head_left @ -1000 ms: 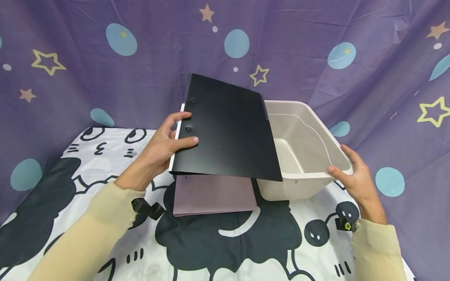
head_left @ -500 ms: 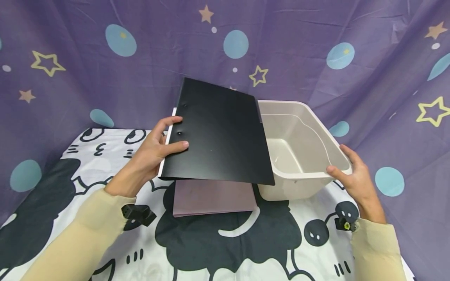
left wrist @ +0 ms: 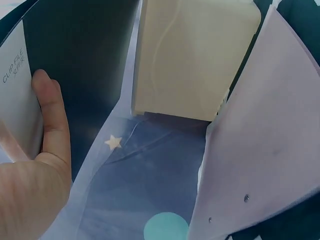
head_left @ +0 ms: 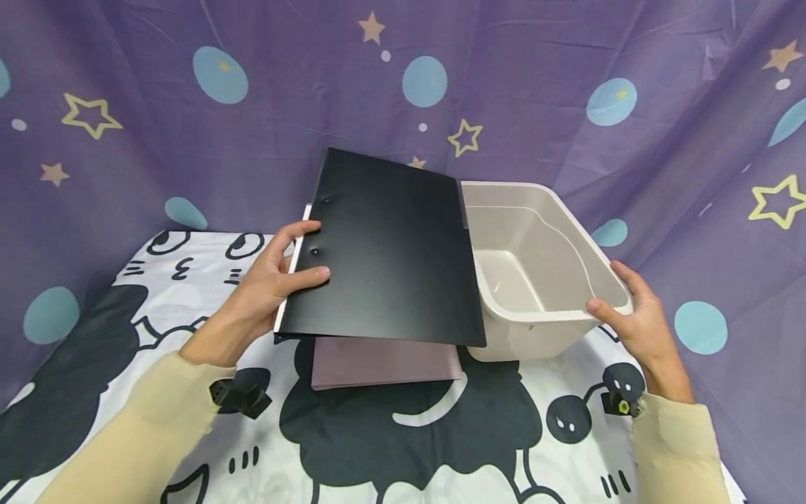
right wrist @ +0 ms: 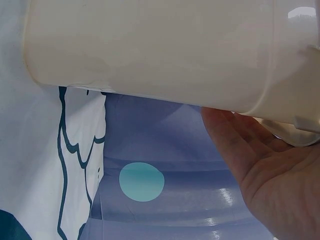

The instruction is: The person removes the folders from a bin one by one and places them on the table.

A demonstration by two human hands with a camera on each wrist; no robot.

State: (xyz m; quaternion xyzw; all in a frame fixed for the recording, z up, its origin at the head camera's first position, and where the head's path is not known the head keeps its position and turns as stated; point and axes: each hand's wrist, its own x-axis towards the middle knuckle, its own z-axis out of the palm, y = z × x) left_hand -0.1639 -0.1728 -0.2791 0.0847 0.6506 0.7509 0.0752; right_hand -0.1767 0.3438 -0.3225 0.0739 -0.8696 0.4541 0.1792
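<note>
My left hand (head_left: 267,283) grips a black clip file (head_left: 390,259) by its white-labelled spine, thumb on the top cover. The file is tilted, held above a pink folder (head_left: 384,364) that lies flat on the cloth. Only the pink folder's near part shows in the head view. "CLIP FILE" is printed on the spine label (left wrist: 20,70) in the left wrist view. A beige plastic bin (head_left: 541,259) stands to the right, and the file hides its left rim. My right hand (head_left: 639,329) holds the bin's right near corner, thumb over the rim.
A white cloth with black cartoon drawings (head_left: 478,455) covers the table. Behind it hangs a purple curtain (head_left: 302,91) with stars and blue dots. The bin's visible inner floor (head_left: 504,276) holds nothing.
My left hand has brought the black clip file left and down, so it covers more of the pink folder and less of the bin. My right hand and the bin have stayed still.
</note>
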